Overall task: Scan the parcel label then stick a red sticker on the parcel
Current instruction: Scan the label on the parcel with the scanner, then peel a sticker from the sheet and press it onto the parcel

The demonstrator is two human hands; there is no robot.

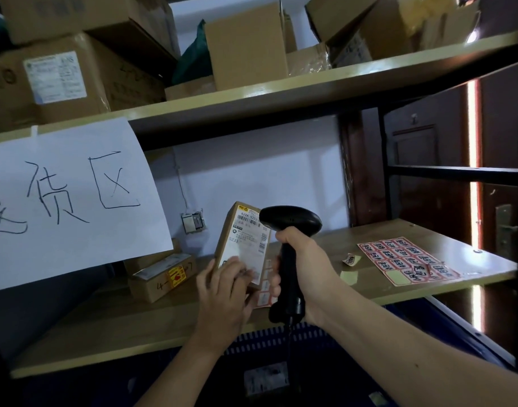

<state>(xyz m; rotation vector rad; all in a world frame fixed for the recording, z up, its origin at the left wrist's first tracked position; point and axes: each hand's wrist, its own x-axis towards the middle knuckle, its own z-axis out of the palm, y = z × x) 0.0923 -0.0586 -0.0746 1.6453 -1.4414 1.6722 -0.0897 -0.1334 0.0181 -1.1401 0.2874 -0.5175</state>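
A small brown cardboard parcel with a white printed label stands tilted on end above the wooden shelf. My left hand grips its lower end. My right hand is closed around the handle of a black barcode scanner, whose head sits right beside the label's upper right corner. A sheet of red stickers lies flat on the shelf to the right, with a peeled sticker and bare backing scraps near it. Another strip of stickers lies behind the parcel, partly hidden.
A brown box with a red-and-yellow sticker sits at the back left of the shelf. A large white paper sign hangs from the upper shelf, which holds several cardboard boxes. A blue crate is below. A dark door stands at right.
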